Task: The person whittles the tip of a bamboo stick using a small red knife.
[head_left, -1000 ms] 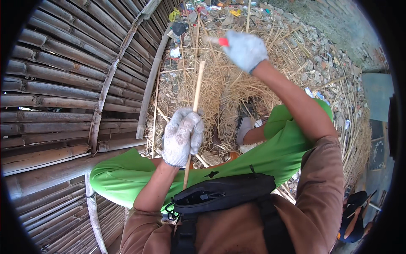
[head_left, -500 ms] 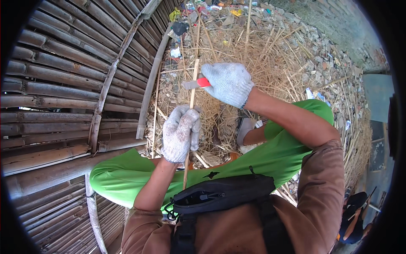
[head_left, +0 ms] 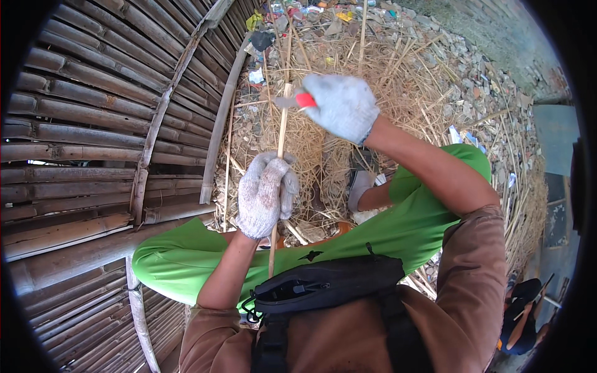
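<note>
Bamboo slat wall (head_left: 93, 133) sat at our left. Our gloved left hand (head_left: 264, 196) was closed around the bamboo strip (head_left: 282, 132), which stood far end up, lower end by our lap. Red-handled knife (head_left: 305, 100) crossed it near the far end, blade contact too blurred to tell, clenched in our gloved right hand (head_left: 344, 107). Looked like a shaving step; next stroke called for a steady strip, left fingers clear.

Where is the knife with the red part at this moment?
In the head view, the knife is upper centre, in the right hand, its blade overlapping the pale stick above the left hand.
</note>
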Demonstrator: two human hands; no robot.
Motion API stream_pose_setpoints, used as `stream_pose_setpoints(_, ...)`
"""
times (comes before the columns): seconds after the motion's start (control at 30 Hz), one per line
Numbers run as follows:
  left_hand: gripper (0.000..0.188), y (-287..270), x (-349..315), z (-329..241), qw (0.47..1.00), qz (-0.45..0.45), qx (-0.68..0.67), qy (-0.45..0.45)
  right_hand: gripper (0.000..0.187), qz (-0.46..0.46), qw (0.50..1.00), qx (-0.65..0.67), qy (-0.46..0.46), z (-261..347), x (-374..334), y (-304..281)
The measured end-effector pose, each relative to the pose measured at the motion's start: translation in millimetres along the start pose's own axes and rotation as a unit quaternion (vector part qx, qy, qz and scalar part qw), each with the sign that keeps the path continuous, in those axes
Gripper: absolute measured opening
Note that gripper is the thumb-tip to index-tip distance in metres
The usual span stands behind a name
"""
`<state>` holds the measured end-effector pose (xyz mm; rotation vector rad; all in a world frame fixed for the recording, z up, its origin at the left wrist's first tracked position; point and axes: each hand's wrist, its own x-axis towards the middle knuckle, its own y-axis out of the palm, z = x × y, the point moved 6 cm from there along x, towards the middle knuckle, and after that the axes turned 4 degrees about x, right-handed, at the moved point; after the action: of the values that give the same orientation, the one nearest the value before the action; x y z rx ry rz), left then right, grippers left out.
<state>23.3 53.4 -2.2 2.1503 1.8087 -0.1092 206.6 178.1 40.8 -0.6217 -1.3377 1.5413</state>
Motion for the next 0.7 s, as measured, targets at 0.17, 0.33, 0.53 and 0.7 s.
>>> stream_pose_setpoints(0.17, 0.027, 1.9, 2.0, 2.6, 1.0, -0.019, 0.01, 0.016, 0.029, 0.02, 0.998, -0.014, -0.058, 20.1, -14.0, 12.0)
stream_pose_setpoints(0.33, 0.026, 11.9, -12.3, 2.7, 1.0, 0.007, 0.016, 0.0, 0.032, -0.017, 0.995, -0.07, 0.068, -44.3, 24.6, -15.4)
stream_pose_setpoints(0.53, 0.022, 3.4, -2.4, 1.7, 1.0, -0.031, 0.001, 0.005, 0.031, -0.052, 0.997, 0.002, 0.062, -36.5, 12.2, -22.2)
stream_pose_setpoints(0.7, 0.023, -2.0, 2.4, 1.1, 0.999, -0.041, 0.015, 0.008, 0.022, -0.019, 0.999, 0.0, -0.037, 11.2, -10.2, 10.7)
